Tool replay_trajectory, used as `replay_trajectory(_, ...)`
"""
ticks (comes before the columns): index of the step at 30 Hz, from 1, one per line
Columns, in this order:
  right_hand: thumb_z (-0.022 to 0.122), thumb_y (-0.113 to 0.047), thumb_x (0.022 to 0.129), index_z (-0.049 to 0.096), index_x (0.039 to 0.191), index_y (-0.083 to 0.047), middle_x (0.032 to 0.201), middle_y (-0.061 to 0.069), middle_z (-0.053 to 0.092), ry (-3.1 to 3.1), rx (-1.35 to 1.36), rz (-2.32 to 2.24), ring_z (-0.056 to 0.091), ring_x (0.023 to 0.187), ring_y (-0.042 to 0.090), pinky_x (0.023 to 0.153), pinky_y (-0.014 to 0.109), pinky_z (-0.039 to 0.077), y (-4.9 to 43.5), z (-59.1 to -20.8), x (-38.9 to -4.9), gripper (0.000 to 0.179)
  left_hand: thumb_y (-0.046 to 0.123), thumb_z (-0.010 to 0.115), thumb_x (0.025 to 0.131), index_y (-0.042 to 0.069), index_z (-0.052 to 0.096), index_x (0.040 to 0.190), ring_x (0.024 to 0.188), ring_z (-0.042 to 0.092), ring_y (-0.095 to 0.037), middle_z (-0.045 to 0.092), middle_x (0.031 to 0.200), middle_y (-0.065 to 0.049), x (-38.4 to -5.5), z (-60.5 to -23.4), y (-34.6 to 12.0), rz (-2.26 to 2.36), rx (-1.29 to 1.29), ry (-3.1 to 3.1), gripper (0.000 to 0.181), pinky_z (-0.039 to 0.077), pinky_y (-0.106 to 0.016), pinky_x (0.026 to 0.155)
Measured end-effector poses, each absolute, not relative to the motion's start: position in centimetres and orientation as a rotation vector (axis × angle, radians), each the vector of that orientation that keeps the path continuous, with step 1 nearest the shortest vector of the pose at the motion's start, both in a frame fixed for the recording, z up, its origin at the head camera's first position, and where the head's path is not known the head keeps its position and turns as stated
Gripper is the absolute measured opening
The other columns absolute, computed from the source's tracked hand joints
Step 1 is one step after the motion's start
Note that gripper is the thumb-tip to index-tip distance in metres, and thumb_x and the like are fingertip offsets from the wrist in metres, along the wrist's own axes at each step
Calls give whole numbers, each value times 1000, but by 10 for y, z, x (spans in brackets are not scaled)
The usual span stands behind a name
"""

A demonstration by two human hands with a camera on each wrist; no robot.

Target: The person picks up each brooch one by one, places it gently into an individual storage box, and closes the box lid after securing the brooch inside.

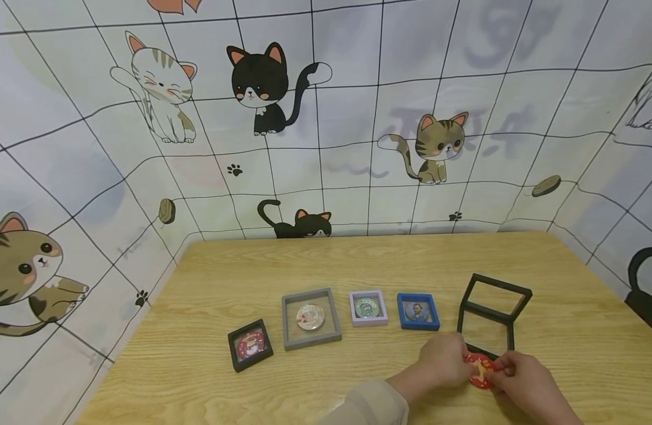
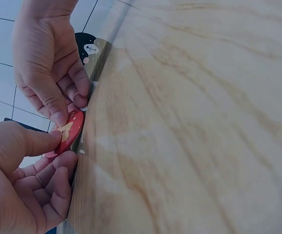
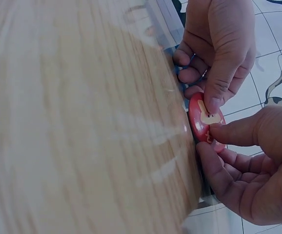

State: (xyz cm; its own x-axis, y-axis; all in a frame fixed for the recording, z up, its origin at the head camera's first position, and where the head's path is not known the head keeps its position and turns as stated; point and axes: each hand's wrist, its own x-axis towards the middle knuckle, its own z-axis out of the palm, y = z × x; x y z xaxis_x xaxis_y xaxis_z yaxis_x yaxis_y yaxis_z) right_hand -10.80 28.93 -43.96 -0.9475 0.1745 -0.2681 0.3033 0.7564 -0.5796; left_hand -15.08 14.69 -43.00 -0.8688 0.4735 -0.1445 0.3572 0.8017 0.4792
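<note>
A round red badge (image 1: pixel 481 378) with a pale yellow figure is pinched between both hands, low at the right of the head view. My left hand (image 1: pixel 444 361) holds its left edge, thumb on the printed face. On the opposite edge, my right hand (image 1: pixel 530 382) grips it with thumb and fingers. In the right wrist view the badge (image 3: pixel 197 113) is tilted, its printed face showing between the two thumbs. Just beyond the hands lies an unfolded black display frame (image 1: pixel 487 314) with two hinged halves; its near edge is partly hidden by them.
Left of the hands stand several display frames with round badges inside: a blue frame (image 1: pixel 419 327), a lilac frame (image 1: pixel 368 322), a larger grey frame (image 1: pixel 312 341) and a black frame (image 1: pixel 254 361). The wooden table (image 1: pixel 326 260) meets a cat-patterned wall covering (image 1: pixel 347 118) at the back.
</note>
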Motion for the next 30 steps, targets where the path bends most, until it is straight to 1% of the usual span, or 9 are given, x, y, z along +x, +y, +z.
replay_trajectory(4, 63, -12, 83, 53, 85, 6, 68, 2, 56, 2742, 382, -1016, 53, 61, 14, 55, 28, 42, 289, -437, -108, 21, 31, 72, 74, 18, 57, 71, 56, 42, -3, 47, 63, 12, -154, -431, 147, 775, 558, 2689, 20, 33, -19, 50)
replay_trajectory(6, 62, -10, 84, 51, 87, 7, 68, 3, 56, 2723, 389, -1067, 56, 60, 14, 54, 27, 45, 288, -436, -108, 20, 30, 72, 73, 17, 58, 70, 56, 42, -4, 48, 63, 11, -155, -431, 147, 839, 516, 2674, 19, 33, -19, 51)
replay_trajectory(11, 59, -8, 86, 48, 90, 9, 71, 6, 56, 2685, 417, -1153, 58, 61, 14, 54, 28, 50, 286, -434, -110, 20, 26, 74, 72, 15, 59, 69, 56, 42, -5, 48, 63, 9, -156, -429, 147, 955, 449, 2644, 19, 34, -19, 50)
replay_trajectory(15, 58, -7, 87, 48, 91, 9, 72, 7, 56, 2703, 422, -1147, 57, 60, 13, 53, 27, 50, 286, -431, -111, 20, 25, 74, 73, 13, 60, 65, 54, 40, -5, 47, 62, 9, -157, -426, 147, 1012, 426, 2624, 20, 32, -19, 47)
replay_trajectory(18, 57, -7, 87, 48, 92, 10, 71, 7, 56, 2724, 421, -1155, 57, 60, 14, 53, 26, 49, 286, -429, -112, 19, 24, 71, 76, 11, 58, 60, 48, 38, -6, 45, 57, 7, -158, -424, 148, 1058, 412, 2596, 24, 29, -19, 43)
replay_trajectory(22, 56, -5, 87, 46, 93, 11, 70, 6, 57, 2742, 401, -1214, 59, 61, 15, 53, 26, 49, 284, -425, -112, 20, 24, 68, 79, 10, 54, 61, 48, 38, -7, 43, 58, 5, -159, -421, 150, 1090, 382, 2576, 27, 28, -20, 42)
replay_trajectory(25, 56, -5, 87, 46, 94, 12, 70, 6, 58, 2760, 391, -1248, 60, 60, 15, 52, 26, 50, 283, -422, -113, 21, 24, 66, 81, 10, 52, 57, 45, 36, -8, 42, 55, 5, -161, -418, 152, 1085, 374, 2584, 31, 26, -20, 41)
replay_trajectory(29, 55, -4, 87, 45, 95, 14, 71, 9, 57, 2795, 396, -1260, 59, 59, 16, 51, 26, 49, 284, -420, -115, 22, 26, 65, 82, 10, 49, 49, 37, 30, -8, 38, 46, 5, -164, -415, 154, 1084, 385, 2605, 40, 20, -21, 36)
replay_trajectory(30, 55, -4, 87, 44, 96, 14, 72, 10, 56, 2801, 398, -1258, 59, 59, 16, 51, 26, 49, 284, -420, -115, 23, 26, 65, 82, 10, 49, 50, 37, 30, -8, 38, 46, 5, -165, -414, 155, 1084, 385, 2614, 39, 20, -21, 36)
